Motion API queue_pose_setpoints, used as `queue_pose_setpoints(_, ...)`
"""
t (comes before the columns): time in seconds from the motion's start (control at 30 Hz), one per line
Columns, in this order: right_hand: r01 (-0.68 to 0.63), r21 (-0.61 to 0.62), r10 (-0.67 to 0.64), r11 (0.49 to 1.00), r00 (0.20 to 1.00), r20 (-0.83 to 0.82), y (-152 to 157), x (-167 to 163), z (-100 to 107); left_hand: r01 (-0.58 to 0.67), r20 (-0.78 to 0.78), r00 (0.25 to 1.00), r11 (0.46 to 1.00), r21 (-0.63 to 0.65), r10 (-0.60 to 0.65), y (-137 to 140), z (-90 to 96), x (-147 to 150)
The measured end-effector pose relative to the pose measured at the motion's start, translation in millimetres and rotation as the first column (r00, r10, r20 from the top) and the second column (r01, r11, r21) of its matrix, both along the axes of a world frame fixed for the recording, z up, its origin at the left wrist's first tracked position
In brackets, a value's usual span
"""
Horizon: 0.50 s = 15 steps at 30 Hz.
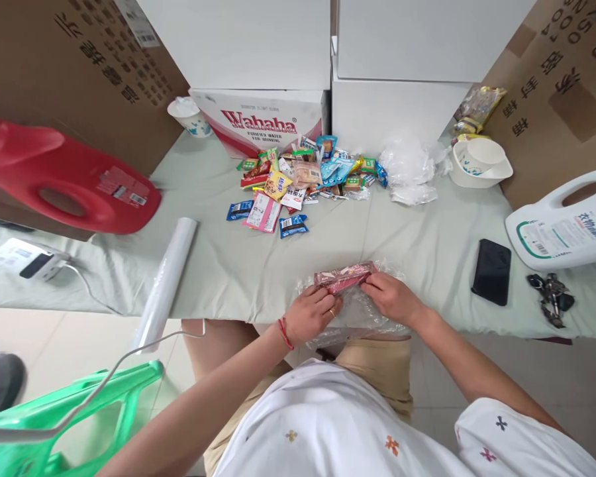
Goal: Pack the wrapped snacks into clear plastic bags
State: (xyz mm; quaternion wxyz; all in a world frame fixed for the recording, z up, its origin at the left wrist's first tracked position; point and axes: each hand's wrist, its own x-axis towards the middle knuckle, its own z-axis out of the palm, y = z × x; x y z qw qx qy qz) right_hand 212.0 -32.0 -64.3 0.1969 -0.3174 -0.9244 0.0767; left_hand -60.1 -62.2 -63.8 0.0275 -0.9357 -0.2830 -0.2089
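At the table's front edge lies a red snack packet (346, 277) on a sheet of clear plastic film (350, 324). My left hand (314, 311), with a ring and a red wrist cord, grips the packet's left end with bent fingers. On the other end, the fingers of my right hand (390, 298) are closed, thumb and fingertips pressed on packet and film. Beyond my hands is a heap of small snack packets (305, 172), with a pink packet (263, 212) and a blue packet (293, 226) at its near side.
A roll of plastic film (166, 285) overhangs the front edge on the left, near a red jug (79, 179). Crumpled film (410, 169), a white bowl (479, 173), a phone (491, 271), keys (551, 298) and a white jug (566, 218) sit rightward. Boxes (258, 122) stand behind.
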Motion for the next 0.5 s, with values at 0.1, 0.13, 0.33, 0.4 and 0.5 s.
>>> queue_pose_setpoints(0.1, -0.023, -0.081, 0.019, 0.996, 0.999, -0.048, -9.6, 9.5, 0.9, -0.032, 0.030, 0.999, 0.999, -0.035, 0.033, -8.1, -8.3, -2.2)
queue_pose_setpoints(0.13, -0.029, -0.114, 0.021, 0.993, 0.997, -0.070, -12.8, 12.7, 3.8, -0.052, 0.036, 0.998, 0.997, -0.059, 0.054, -9.8, -9.9, -3.3)
queue_pose_setpoints(0.33, 0.017, -0.153, -0.032, 0.988, 0.995, -0.094, -48.2, 17.7, 20.9, -0.144, 0.054, 0.985, 0.957, -0.251, 0.163, -14.4, -8.1, -4.4)
queue_pose_setpoints(0.4, 0.012, -0.115, -0.017, 0.993, 0.999, -0.035, -62.7, 14.4, 18.1, -0.173, 0.035, 0.979, 0.915, -0.364, 0.199, -13.2, -2.1, -2.6)
queue_pose_setpoints(0.5, 0.039, -0.065, -0.038, 0.997, 0.999, 0.005, -74.0, 10.8, 11.6, -0.244, -0.065, 0.967, 0.836, -0.492, 0.245, -8.9, 11.6, 0.9)
